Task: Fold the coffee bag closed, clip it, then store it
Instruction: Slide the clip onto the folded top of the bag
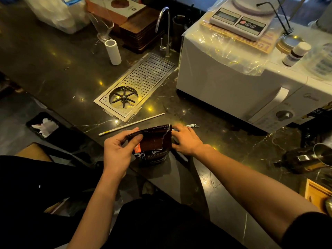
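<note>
A dark brown coffee bag with an orange side strip and white print stands upright on the dark marble counter near its front edge. My left hand pinches the bag's top left corner between thumb and fingers. My right hand holds the bag's right edge, where the torn top shows a silver lining. A long white sealing stick lies on the counter just behind the bag. A second white clip piece pokes out behind my right hand, mostly hidden.
A perforated steel rinser tray is set into the counter behind, with a tap. A white microwave carrying a scale stands right. A white tube and a glass stand far left. A bin sits below left.
</note>
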{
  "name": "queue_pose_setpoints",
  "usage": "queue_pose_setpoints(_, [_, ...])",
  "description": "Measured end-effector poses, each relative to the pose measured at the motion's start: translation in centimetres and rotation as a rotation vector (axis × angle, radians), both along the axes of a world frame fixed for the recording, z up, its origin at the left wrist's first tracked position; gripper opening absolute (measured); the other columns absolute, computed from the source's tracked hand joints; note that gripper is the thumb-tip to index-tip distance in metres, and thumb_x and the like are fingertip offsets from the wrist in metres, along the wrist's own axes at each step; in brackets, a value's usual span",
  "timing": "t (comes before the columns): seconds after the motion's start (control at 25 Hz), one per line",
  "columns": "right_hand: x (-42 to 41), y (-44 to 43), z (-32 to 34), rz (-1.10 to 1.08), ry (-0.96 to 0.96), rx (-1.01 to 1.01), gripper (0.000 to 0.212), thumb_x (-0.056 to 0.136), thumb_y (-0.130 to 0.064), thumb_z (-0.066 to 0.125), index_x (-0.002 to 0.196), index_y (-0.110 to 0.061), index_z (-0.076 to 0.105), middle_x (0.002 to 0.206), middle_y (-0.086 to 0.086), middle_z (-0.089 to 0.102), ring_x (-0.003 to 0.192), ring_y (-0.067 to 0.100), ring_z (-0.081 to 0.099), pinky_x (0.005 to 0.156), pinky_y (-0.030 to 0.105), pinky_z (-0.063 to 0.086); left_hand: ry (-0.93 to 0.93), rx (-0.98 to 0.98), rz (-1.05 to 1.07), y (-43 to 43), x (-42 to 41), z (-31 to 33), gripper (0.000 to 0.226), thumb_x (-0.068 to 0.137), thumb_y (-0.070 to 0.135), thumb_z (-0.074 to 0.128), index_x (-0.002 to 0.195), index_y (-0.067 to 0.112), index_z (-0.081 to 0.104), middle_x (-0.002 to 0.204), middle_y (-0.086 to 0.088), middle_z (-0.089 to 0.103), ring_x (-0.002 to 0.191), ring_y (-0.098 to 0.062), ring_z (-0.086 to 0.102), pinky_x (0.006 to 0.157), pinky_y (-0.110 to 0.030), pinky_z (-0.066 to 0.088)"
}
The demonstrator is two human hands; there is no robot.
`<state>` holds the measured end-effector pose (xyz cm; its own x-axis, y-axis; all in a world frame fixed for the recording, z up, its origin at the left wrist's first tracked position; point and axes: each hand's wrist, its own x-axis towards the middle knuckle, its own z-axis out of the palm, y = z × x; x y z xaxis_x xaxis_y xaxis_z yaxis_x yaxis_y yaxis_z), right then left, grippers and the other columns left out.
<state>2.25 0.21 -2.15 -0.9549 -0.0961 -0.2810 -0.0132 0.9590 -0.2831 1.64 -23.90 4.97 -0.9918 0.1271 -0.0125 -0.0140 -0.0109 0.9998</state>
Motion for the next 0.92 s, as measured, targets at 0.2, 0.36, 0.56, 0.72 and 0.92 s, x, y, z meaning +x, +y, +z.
queue_pose_setpoints(0.2, [1.0, 1.5, 0.3, -0.078, 0.052, 0.103, 0.027, 0.095, -0.039, 0.052, 0.113, -0.021, 0.063, 0.128, 0.005, 0.052, 0.123, 0.027, 0.047, 0.103, 0.047, 0.034, -0.037, 0.018, -0.048, 1.2, -0.5, 0.0, 0.022, 0.073, 0.023, 0.074, 0.089, 0.037, 0.078, 0.098, 0.004, 0.077, 0.100, -0.021, 0.071, 0.077, -0.031, 0.061])
queue_pose_setpoints(0.36, [2.8, 3.8, 1.3, -0.257, 0.162, -0.056, 0.021, 0.095, -0.033, 0.057, 0.102, -0.014, 0.064, 0.126, 0.007, 0.055, 0.114, 0.027, 0.054, 0.094, 0.041, 0.046, -0.052, 0.021, -0.128, 3.3, -0.8, -0.1, 0.023, 0.078, 0.012, 0.074, 0.093, 0.029, 0.077, 0.101, -0.005, 0.075, 0.102, -0.025, 0.070, 0.085, -0.043, 0.059])
queue_pose_setpoints(0.56, [6.8, 6.3, 4.8, -0.759, 0.474, -0.585, 0.007, 0.091, -0.018, 0.067, 0.089, -0.011, 0.065, 0.109, -0.001, 0.060, 0.101, 0.011, 0.058, 0.090, 0.030, 0.048, -0.066, -0.011, -0.244, 6.0, -1.2, 0.0, 0.023, 0.081, 0.002, 0.072, 0.095, 0.022, 0.075, 0.099, -0.011, 0.074, 0.102, -0.031, 0.070, 0.089, -0.048, 0.056])
queue_pose_setpoints(0.72, [10.9, 6.7, 7.9, -1.081, 0.587, -1.392, 0.007, 0.093, -0.011, 0.062, 0.097, -0.007, 0.065, 0.104, 0.007, 0.066, 0.100, 0.018, 0.065, 0.097, 0.042, 0.053, -0.058, -0.015, -0.370, 8.6, -1.4, 0.2, 0.030, 0.083, 0.006, 0.072, 0.085, 0.035, 0.078, 0.086, 0.003, 0.078, 0.090, -0.017, 0.073, 0.079, -0.034, 0.059])
queue_pose_setpoints(0.92, [13.9, 5.9, 9.4, -1.050, 0.672, -1.964, 0.019, 0.088, -0.013, 0.057, 0.105, -0.008, 0.063, 0.108, 0.008, 0.067, 0.103, 0.020, 0.066, 0.103, 0.041, 0.050, -0.068, -0.021, -0.514, 12.3, -0.9, 0.6, 0.030, 0.084, 0.006, 0.071, 0.080, 0.034, 0.078, 0.079, 0.006, 0.078, 0.076, -0.009, 0.074, 0.065, -0.021, 0.056])
